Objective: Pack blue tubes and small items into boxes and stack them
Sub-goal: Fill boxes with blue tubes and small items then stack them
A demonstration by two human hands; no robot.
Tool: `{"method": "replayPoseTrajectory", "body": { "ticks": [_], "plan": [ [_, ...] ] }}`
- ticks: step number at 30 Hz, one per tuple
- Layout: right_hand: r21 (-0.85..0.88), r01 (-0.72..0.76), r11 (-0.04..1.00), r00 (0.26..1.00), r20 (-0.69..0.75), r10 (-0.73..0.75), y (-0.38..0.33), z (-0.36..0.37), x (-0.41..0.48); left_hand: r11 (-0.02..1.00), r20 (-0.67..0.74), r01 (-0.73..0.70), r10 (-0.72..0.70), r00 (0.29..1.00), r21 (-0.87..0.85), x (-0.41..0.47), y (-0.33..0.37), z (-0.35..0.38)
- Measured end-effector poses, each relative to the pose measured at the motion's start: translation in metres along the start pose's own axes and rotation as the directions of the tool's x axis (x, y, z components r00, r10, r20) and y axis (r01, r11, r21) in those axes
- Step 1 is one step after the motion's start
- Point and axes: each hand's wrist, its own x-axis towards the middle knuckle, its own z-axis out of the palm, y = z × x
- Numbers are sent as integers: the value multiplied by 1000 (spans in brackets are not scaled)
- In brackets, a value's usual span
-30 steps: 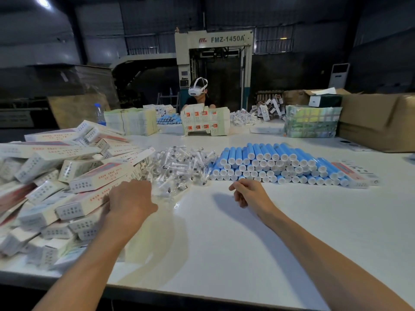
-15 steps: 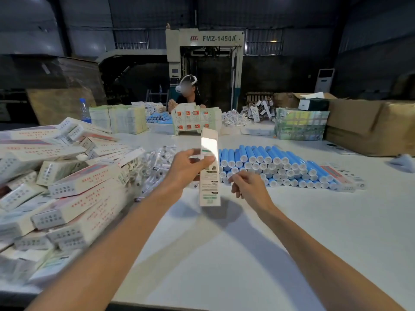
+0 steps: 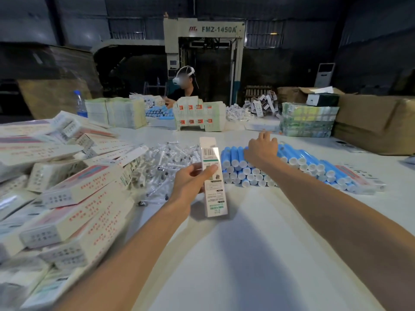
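Grip check: left hand [image 3: 192, 183] clasps a slim white box [image 3: 215, 194], upright over the white table [image 3: 258, 254]. Right hand [image 3: 261, 151] lies palm down, fingers spread flat, on the stacked blue tubes [image 3: 314, 167]. Clear-wrapped small items [image 3: 170, 158] sit heaped between the tubes and the carton pile [image 3: 74, 182] at left.

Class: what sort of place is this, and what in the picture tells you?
Probably a factory packing floor: a large machine marked FMZ-1450A at the back, heaps of printed cartons and stacked blue tubes on a long white table, and big cardboard boxes alongside.
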Motion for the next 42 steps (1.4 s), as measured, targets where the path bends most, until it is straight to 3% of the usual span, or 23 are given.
{"method": "replayPoseTrajectory", "body": {
  "ticks": [5, 13, 19, 25, 27, 29, 32, 35, 38, 39, 42],
  "plan": [
    [-135, 30, 990, 997, -60, -39, -15, 3, -3, 999, 19, -25, 26, 999, -23, 1, 1, 0],
    [-76, 75, 994, 996, -41, -78, -22, -14, -11, 999, 62, -23, 25, 998, -31, -4, 1, 1],
    [54, 29, 998, 997, 67, -33, -14, -25, -11, 999, 95, -47, 47, 994, -6, -5, 0, 1],
    [140, 68, 988, 997, 22, -72, -15, -30, -21, 998, 120, -60, 64, 991, -33, -3, -1, 1],
    [263, 69, 962, 998, -15, -68, -12, -33, -20, 998, 115, -57, 60, 992, -33, -2, -3, 0],
    [507, 43, 861, 997, -76, -5, -5, -46, -19, 998, 110, -54, 56, 992, -24, -1, -4, 1],
    [838, 94, 537, 979, -177, 105, 11, -72, -26, 998, 113, -55, 56, 992, -14, 0, -3, 1],
    [960, 249, 125, 952, -266, 149, 16, -97, -44, 998, 119, -64, 67, 991, -26, -2, -2, 2],
    [953, 230, -198, 973, -218, 78, 5, -104, -55, 997, 132, -76, 77, 988, -9, -6, 0, 4],
    [953, 227, -198, 974, -222, 49, 0, -103, -58, 997, 137, -81, 80, 987, -5, -7, 1, 4],
    [953, 302, -17, 953, -302, 16, -11, -94, -63, 995, 138, -96, 93, 986, 12, -10, 2, 5]
  ]
}}
